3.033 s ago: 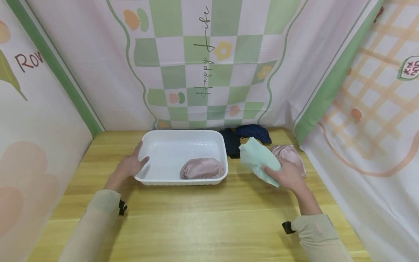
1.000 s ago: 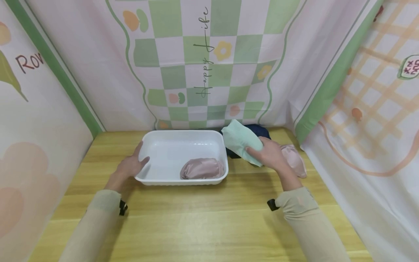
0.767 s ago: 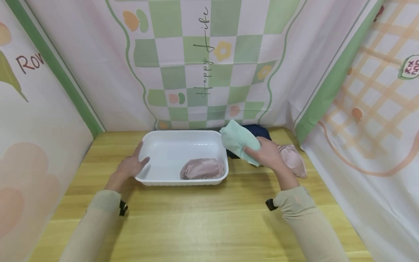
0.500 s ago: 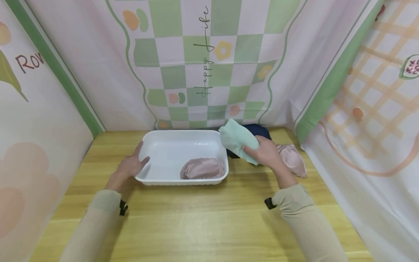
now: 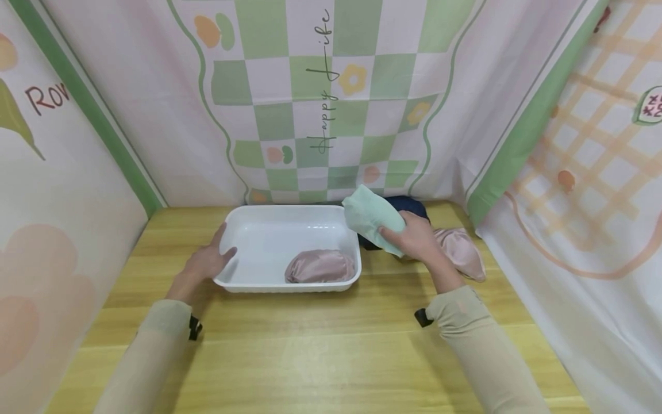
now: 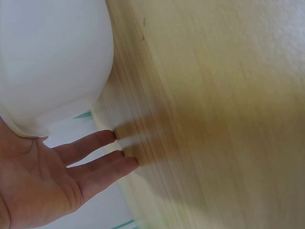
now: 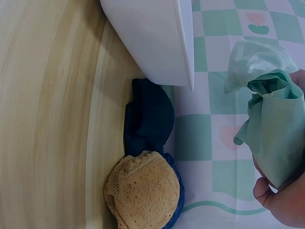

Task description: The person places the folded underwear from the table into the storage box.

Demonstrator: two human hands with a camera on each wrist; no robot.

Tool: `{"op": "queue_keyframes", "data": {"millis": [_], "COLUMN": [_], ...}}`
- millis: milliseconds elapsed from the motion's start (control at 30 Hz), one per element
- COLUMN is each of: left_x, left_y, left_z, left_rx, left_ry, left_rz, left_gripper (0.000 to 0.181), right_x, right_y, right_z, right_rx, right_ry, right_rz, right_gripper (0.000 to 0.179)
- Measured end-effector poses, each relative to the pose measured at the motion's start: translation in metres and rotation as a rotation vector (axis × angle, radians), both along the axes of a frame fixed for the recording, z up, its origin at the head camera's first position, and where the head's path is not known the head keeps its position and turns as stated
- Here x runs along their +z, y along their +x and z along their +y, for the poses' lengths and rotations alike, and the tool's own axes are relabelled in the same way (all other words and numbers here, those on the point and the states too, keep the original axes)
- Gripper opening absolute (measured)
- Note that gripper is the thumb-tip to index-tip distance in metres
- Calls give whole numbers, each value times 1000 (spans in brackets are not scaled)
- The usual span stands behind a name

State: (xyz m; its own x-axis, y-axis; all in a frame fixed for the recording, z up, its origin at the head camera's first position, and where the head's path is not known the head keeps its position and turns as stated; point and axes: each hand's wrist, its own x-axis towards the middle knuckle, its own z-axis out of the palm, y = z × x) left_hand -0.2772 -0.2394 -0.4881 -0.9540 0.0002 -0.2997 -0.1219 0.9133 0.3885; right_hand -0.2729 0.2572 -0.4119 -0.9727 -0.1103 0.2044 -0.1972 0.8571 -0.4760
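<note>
My left hand (image 5: 204,262) holds the left rim of a white tray (image 5: 266,287), thumb inside and the other fingers outside. Three of those fingers are straight in the left wrist view, tips near the tabletop. A pink satin garment (image 5: 319,267), folded to an oval, lies in the tray's front right corner. My right hand (image 5: 416,234) grips a folded mint-green garment (image 5: 371,217), raised with its far end overlapping the tray's right rim. Its loose folds and a thin, pale flap show in the right wrist view; most of the right fingers are hidden behind it.
Right of the tray lie a tan lace bra (image 7: 145,193), a dark navy garment (image 7: 147,117) and a blue one (image 5: 408,205) against the back curtain. Another pink satin piece (image 5: 462,253) lies further right. Printed curtains (image 5: 331,115) enclose the wooden table (image 5: 310,351).
My right hand has carried the mint-green garment left and upward from beside the right-hand pink piece to the tray's right rim, slowing lately. My left hand and the tray have not moved.
</note>
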Motion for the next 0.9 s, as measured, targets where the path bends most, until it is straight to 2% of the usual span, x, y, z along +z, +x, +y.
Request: {"op": "queue_keyframes", "data": {"millis": [367, 533, 900], "left_x": [-1, -1, -1], "left_y": [1, 1, 1], "left_z": [1, 1, 1], "left_rx": [12, 15, 10], "left_ry": [-1, -1, 4], "left_rz": [-7, -10, -14], "left_gripper": [85, 86, 87], "right_x": [-1, -3, -5], "right_y": [-5, -9, -17], "right_z": [-8, -11, -23], "right_rx": [13, 20, 70], "right_ry": [14, -10, -18], "right_rz": [3, -5, -23], "right_gripper": [47, 48, 49]}}
